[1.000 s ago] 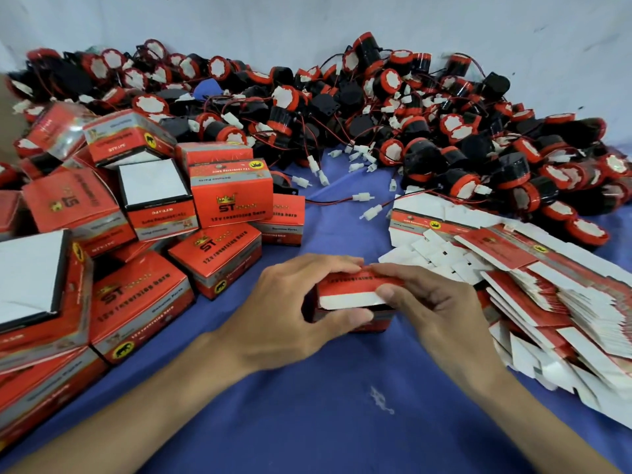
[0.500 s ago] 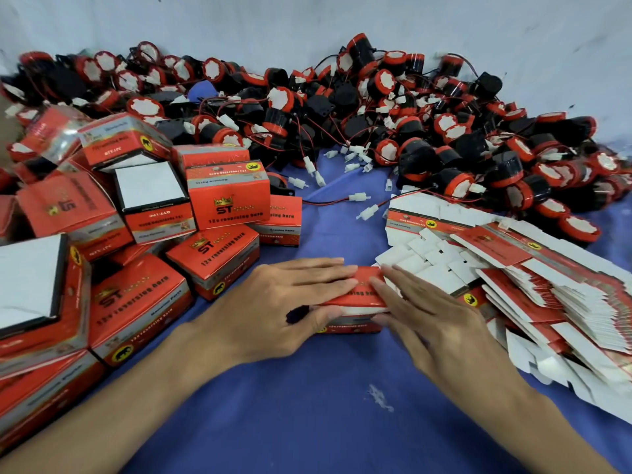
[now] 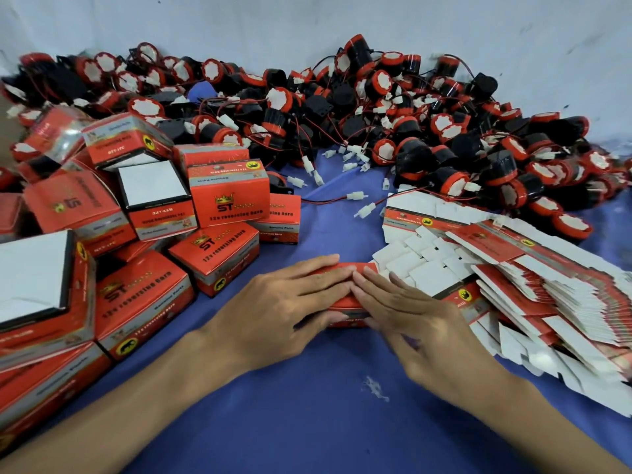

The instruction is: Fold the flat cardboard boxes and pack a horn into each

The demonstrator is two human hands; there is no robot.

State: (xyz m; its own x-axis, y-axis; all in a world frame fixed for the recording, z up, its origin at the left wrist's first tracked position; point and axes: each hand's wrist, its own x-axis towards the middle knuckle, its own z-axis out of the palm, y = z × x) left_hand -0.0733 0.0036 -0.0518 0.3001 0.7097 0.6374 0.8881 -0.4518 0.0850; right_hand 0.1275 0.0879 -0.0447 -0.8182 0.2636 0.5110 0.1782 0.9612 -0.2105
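Note:
A small red cardboard box [image 3: 346, 305] stands on the blue cloth at the centre, its top flap down. My left hand [image 3: 273, 309] lies over its left part, fingers straight across the top and the thumb against the front face. My right hand [image 3: 420, 319] lies flat on the right part of the top, its fingertips meeting those of the left hand. What is inside the box is hidden. A large heap of red-and-black horns [image 3: 410, 124] with wires and white plugs lies along the back.
Folded red boxes [image 3: 225, 196] are piled at the left, some showing white faces. A fanned stack of flat unfolded boxes [image 3: 547, 285] lies at the right. Blue cloth [image 3: 307, 405] covers the table; a pale wall [image 3: 307, 22] stands behind the horns.
One second ago both hands pinched the raised top flap. The flap has since gone down, and both hands have flattened onto the top of the box.

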